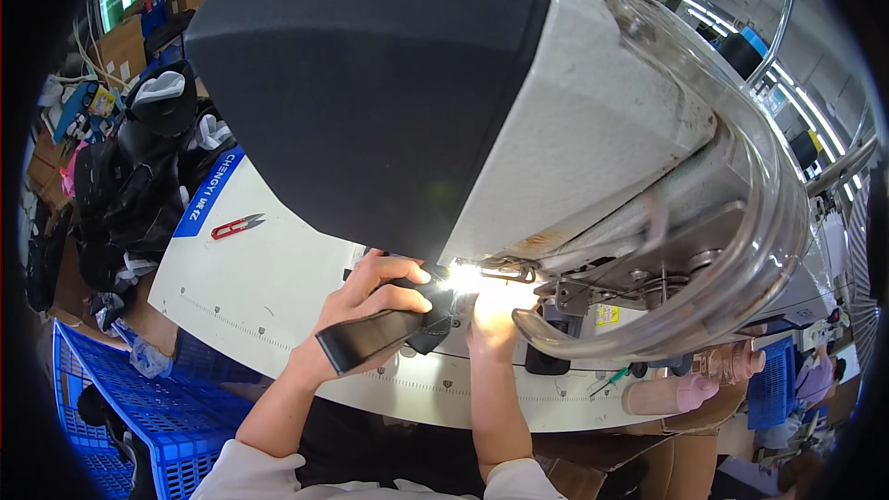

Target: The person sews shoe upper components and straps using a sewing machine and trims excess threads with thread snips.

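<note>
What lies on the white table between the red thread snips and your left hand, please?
Nothing: in the head view, the white table is bare between the red thread snips and the left hand, which holds a black strap piece.

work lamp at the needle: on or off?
On. A bright white glare blooms under the sewing machine head, washing out the right hand.

**What the machine head and glare keep out of sight**

The sewing machine head [444, 102] fills the middle and covers most of the table [269, 268] behind it. Lamp glare washes out the right hand [495, 319], so its fingers and grip cannot be made out. The needle is lost in the same glare. The black piece [375, 338] in the left hand [370, 301] runs under the head, its far end hidden. Both forearms are cut off by the lower edge.
</note>
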{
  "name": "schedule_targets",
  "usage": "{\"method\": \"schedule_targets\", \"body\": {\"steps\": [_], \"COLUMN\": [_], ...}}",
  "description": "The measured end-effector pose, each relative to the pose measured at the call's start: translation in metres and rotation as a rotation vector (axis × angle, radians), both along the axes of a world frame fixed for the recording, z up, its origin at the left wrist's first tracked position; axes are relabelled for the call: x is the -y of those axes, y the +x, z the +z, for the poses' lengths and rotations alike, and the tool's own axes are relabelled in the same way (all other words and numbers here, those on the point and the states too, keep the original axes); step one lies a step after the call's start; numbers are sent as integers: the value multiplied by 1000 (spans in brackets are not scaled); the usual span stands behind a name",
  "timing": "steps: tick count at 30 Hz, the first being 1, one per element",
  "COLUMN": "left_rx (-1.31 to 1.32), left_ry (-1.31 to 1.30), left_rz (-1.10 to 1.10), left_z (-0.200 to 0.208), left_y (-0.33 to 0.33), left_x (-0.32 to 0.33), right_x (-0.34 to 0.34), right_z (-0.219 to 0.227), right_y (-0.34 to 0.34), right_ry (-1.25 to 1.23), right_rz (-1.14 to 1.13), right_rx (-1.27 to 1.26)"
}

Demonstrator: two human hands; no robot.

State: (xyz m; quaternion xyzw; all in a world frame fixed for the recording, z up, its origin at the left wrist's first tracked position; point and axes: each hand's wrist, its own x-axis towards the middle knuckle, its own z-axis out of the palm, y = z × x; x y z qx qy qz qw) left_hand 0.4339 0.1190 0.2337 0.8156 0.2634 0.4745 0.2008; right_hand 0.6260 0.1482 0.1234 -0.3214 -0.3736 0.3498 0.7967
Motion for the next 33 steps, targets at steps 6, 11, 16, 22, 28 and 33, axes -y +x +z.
{"method": "schedule_targets", "body": {"steps": [6,11,16,22,28,33], "left_rx": [20,18,6,66,-79,-107], "left_ry": [-87,-16,-97,-8,51,179], "left_rz": [-31,-32,-17,-54,259,527], "left_z": [1,-4,7,-4,-46,-13], "left_y": [-3,-1,4,5,29,72], "left_x": [-8,-10,0,-5,25,56], "right_x": [3,3,-4,-7,13,98], "right_z": [-3,3,-10,-12,-20,-62], "right_y": [3,4,19,27,52,39], "right_ry": [-11,-100,35,-8,-8,-59], "right_rz": [-32,114,-9,7,44,57], "right_rx": [71,2,147,142,143,140]}}
